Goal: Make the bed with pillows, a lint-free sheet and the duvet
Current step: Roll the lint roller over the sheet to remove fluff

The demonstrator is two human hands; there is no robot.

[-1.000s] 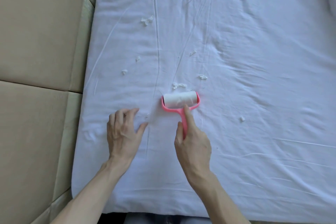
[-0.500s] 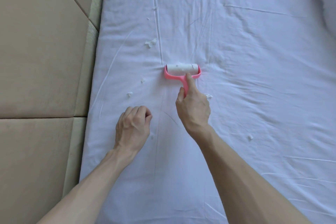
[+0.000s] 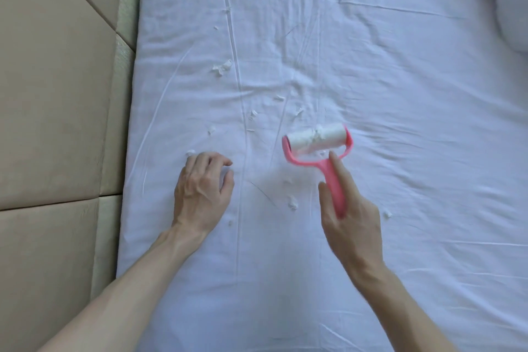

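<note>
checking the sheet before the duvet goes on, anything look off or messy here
Yes. White lint scraps litter the sheet: a clump farther up, more around the roller and between the left hand and right hand. The roller carries a wad of lint. The sheet is creased.

Lint roller (image 3: 317, 141) pulled back from its far reach toward 4 o'clock, handle (image 3: 333, 183) now slanting to 5 o'clock, a clump of lint (image 3: 316, 134) newly stuck on its roll, left hand (image 3: 200, 191) gone from spread flat to loosely curled on the sheet (image 3: 400, 80)
</note>
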